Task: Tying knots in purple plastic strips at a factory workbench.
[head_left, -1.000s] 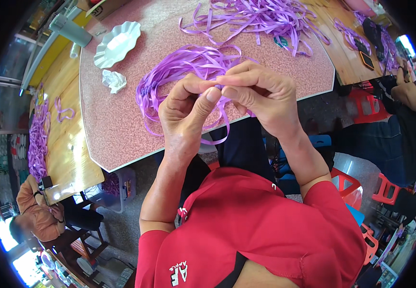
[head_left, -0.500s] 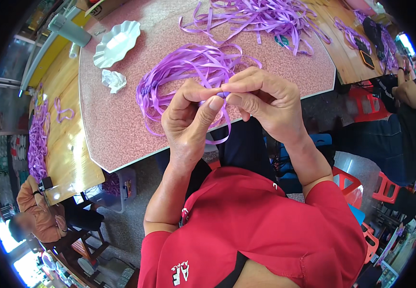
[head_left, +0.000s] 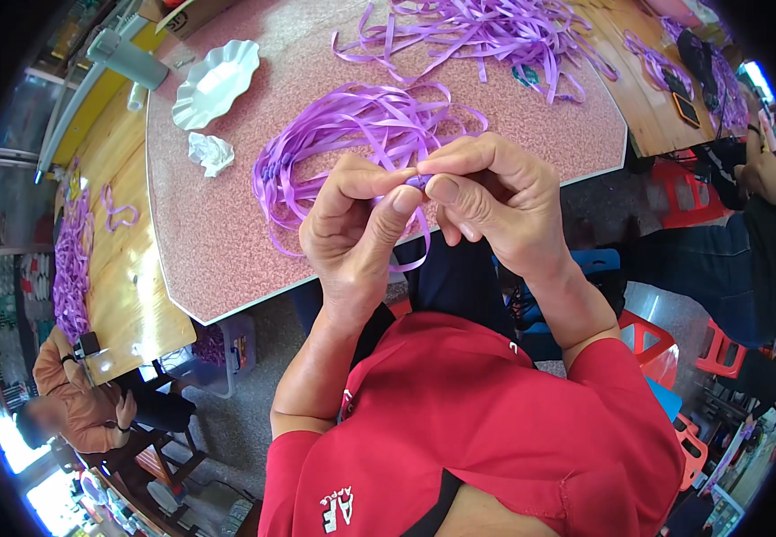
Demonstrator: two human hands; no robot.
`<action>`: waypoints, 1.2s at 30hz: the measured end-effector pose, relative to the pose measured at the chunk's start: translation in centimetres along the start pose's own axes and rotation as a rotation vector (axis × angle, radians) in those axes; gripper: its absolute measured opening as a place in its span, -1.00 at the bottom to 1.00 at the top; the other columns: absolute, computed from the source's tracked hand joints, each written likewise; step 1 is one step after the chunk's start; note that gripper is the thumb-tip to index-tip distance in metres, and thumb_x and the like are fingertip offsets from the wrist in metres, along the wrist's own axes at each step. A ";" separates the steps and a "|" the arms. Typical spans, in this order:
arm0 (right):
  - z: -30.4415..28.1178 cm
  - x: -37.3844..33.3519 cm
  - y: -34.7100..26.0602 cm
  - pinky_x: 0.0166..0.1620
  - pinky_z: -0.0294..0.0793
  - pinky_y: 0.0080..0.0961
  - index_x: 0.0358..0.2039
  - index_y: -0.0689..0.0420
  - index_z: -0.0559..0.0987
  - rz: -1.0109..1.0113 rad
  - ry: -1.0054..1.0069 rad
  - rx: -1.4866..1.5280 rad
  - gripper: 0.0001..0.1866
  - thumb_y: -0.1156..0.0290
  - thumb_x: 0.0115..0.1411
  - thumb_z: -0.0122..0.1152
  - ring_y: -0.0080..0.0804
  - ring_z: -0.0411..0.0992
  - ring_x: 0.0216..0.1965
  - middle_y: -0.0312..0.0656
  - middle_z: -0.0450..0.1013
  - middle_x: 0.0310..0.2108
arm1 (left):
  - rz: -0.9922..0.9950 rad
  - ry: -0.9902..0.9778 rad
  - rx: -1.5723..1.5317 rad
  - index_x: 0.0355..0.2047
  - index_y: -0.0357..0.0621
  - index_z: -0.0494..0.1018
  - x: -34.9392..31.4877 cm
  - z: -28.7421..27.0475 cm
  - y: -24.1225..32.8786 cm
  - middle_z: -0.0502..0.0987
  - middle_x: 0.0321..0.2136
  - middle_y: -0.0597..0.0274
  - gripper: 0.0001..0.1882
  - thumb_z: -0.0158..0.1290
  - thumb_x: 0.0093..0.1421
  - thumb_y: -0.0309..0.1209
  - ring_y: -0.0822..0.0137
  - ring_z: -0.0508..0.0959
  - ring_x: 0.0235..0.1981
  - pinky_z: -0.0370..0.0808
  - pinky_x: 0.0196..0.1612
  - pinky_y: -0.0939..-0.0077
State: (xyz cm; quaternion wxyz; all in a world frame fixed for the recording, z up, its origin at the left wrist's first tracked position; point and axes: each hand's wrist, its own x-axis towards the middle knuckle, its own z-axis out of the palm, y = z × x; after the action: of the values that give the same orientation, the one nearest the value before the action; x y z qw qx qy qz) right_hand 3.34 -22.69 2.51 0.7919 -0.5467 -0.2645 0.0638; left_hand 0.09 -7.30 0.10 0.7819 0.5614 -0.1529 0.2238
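Both my hands meet over the near edge of a pink speckled table (head_left: 218, 277). My left hand (head_left: 356, 219) pinches a small purple piece (head_left: 418, 181) on a purple ribbon between thumb and forefinger. From the other side my right hand (head_left: 500, 197) pinches the same spot, its fingertips nearly touching the left ones. The ribbon's loop (head_left: 419, 259) hangs below my fingers. Exactly what sits between the fingertips is mostly hidden. Just beyond my hands lies a coiled bundle of purple ribbons (head_left: 316, 134).
A larger heap of purple ribbons (head_left: 495, 36) lies at the far side. To the left are a white scalloped dish (head_left: 218, 85), crumpled tissue (head_left: 211, 154) and a grey-green cup (head_left: 128, 58). One person (head_left: 79, 394) sits at lower left; another (head_left: 719, 259) is at the right.
My hands stay together at nearly the same place. The right fingers have shifted slightly, with the lower ones more spread. The seated person's hand at left has moved.
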 end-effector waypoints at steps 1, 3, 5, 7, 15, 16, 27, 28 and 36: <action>0.0 -0.1 0.0 -0.59 0.36 -0.68 -0.19 0.29 0.56 0.041 -0.001 0.068 -0.87 0.58 0.26 0.18 -0.68 0.32 -0.62 -0.17 0.51 -0.35 | -0.015 -0.005 -0.048 -0.26 -0.29 0.51 0.0 0.0 -0.1 0.45 -0.38 0.31 -0.91 0.16 0.21 -0.57 0.58 0.38 -0.40 0.31 -0.35 0.70; -0.2 -0.1 0.1 -0.59 0.37 -0.66 -0.19 0.29 0.55 0.066 -0.013 0.113 -0.88 0.57 0.27 0.17 -0.69 0.31 -0.63 -0.19 0.50 -0.38 | -0.064 -0.003 -0.104 -0.27 -0.27 0.52 -0.1 0.0 0.0 0.45 -0.38 0.31 -0.91 0.17 0.21 -0.57 0.58 0.38 -0.40 0.31 -0.35 0.70; -0.2 0.0 0.1 -0.59 0.37 -0.65 -0.19 0.29 0.55 0.091 -0.026 0.160 -0.88 0.56 0.28 0.16 -0.70 0.29 -0.64 -0.21 0.49 -0.41 | -0.113 0.000 -0.158 -0.28 -0.26 0.53 -0.1 0.0 0.0 0.45 -0.38 0.32 -0.92 0.17 0.21 -0.57 0.58 0.38 -0.39 0.30 -0.35 0.69; -0.1 0.0 -0.1 -0.59 0.38 -0.64 -0.19 0.28 0.55 0.134 -0.029 0.251 -0.88 0.55 0.29 0.15 -0.70 0.29 -0.65 -0.23 0.47 -0.45 | -0.158 0.015 -0.219 -0.29 -0.24 0.53 -0.1 0.1 0.0 0.45 -0.40 0.33 -0.93 0.18 0.20 -0.56 0.57 0.37 -0.40 0.27 -0.36 0.69; 0.3 -0.3 0.0 -0.58 0.41 -0.63 -0.21 0.28 0.52 0.111 0.017 0.256 -0.91 0.60 0.28 0.11 -0.70 0.31 -0.65 -0.18 0.48 -0.42 | -0.160 0.006 -0.205 -0.29 -0.24 0.55 -0.1 0.1 -0.2 0.45 -0.41 0.34 -0.91 0.19 0.18 -0.56 0.57 0.36 -0.42 0.26 -0.36 0.68; 0.4 -0.3 0.1 -0.58 0.42 -0.63 -0.22 0.29 0.52 0.077 0.027 0.224 -0.91 0.62 0.28 0.10 -0.70 0.32 -0.64 -0.16 0.49 -0.40 | -0.156 0.004 -0.195 -0.29 -0.24 0.56 -0.1 0.1 -0.2 0.45 -0.41 0.34 -0.91 0.19 0.18 -0.57 0.57 0.36 -0.41 0.27 -0.35 0.68; 0.1 -0.4 0.4 -0.57 0.44 -0.61 -0.23 0.31 0.51 0.048 0.039 0.230 -0.92 0.65 0.26 0.11 -0.67 0.33 -0.65 -0.10 0.50 -0.36 | -0.237 -0.014 -0.174 -0.31 -0.24 0.55 0.0 -0.2 0.5 0.47 -0.41 0.34 -0.94 0.19 0.19 -0.57 0.56 0.40 -0.38 0.31 -0.32 0.68; 0.0 -0.3 0.4 -0.58 0.44 -0.60 -0.23 0.31 0.51 0.070 0.011 0.278 -0.92 0.65 0.26 0.11 -0.67 0.33 -0.65 -0.11 0.49 -0.37 | -0.299 -0.031 -0.248 -0.32 -0.24 0.55 0.0 -0.3 0.6 0.48 -0.41 0.33 -0.94 0.19 0.19 -0.56 0.56 0.40 -0.38 0.31 -0.32 0.68; 0.5 -0.6 0.5 -0.55 0.46 -0.60 -0.24 0.31 0.51 -0.018 0.071 0.115 -0.92 0.67 0.25 0.12 -0.64 0.38 -0.62 -0.10 0.49 -0.35 | -0.307 0.044 -0.247 -0.29 -0.25 0.55 -0.2 0.9 1.0 0.50 -0.40 0.32 -0.93 0.18 0.20 -0.56 0.55 0.44 -0.37 0.36 -0.28 0.66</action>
State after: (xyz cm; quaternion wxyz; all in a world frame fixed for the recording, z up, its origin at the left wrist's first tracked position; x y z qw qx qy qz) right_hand 2.70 -22.34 1.99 0.8314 -0.5000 -0.2368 0.0524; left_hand -0.56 -7.88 1.11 0.8729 0.4730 -0.0746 0.0936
